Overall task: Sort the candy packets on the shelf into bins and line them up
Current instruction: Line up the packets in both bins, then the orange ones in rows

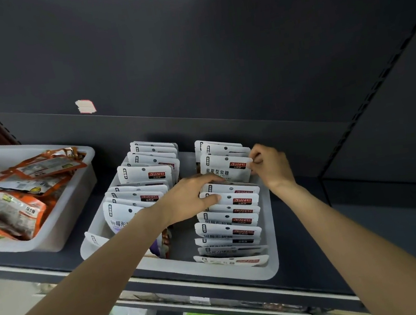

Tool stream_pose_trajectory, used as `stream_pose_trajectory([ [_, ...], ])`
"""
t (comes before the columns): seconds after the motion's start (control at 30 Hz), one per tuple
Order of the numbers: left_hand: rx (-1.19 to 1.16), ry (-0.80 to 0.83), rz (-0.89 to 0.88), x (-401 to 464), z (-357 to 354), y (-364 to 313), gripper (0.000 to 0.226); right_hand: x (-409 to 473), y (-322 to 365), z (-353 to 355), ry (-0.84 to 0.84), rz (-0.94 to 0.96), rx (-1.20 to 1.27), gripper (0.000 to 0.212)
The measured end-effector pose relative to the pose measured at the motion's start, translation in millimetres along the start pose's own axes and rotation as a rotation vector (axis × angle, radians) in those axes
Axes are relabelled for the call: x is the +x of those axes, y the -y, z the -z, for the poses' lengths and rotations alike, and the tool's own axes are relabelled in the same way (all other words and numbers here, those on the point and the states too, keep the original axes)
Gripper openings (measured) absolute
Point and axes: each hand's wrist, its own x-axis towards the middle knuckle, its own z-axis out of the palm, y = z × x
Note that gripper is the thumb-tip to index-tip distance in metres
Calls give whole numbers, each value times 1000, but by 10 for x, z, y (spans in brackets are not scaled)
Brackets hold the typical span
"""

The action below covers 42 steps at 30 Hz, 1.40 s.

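The dark shelf (300,197) carries two bins, and I am working in the middle one, the white bin (269,229), where the white candy packets stand in two rows. To its left sits a second bin (74,202) heaped with loose orange packets (16,208), none of them lined up.

My worry begins with the right row (229,221): the packets lean on one another like tiles, so a careless push could, I judge, tip the whole file forward toward the bin's near wall. The left row (142,190) looks looser at the front, where one packet (92,239) has slumped against the near-left corner of the bin and could slide flat.

My left hand (191,199) lies across the top edges of the middle packets in the right row, fingers curled over them and the thumb pressing from the front; its grip is closed on that small bunch. My right hand (269,162) pinches the right corner of the upright star-candy packet (225,168) at the back, a tight, narrow grip. If I pull that corner alone, the packet may twist, and letting go early would let it flop.
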Motion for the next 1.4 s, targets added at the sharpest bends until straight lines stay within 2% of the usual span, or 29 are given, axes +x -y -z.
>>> stream_pose_trajectory([
  [0.17, 52, -124, 13, 84, 10, 21, 32, -99, 8, -1, 139, 11, 73, 15],
  [0.33, 36, -148, -20, 72, -16, 79, 25, -121, -45, 0, 218, -42, 161, 24],
  [0.53, 155, -116, -60, 81, 19, 76, 21, -108, -118, 75, 127, -38, 233, 7],
  [0.73, 220, 36, -131, -58, 73, 105, 17, -165, -149, 51, 135, -27, 270, 23],
  [1.0, 324, 92, -191, -134, -27, 138, 14, -191, -145, 58, 102, 5, 193, 24],
  [1.23, 266, 23, -187, -100, 101, 89, 19, -124, -122, -7, 151, -18, 161, 24],
  [1.4, 269, -70, -91, -33, 66, 146, 26, -94, -131, -70, 96, -9, 91, 20],
])
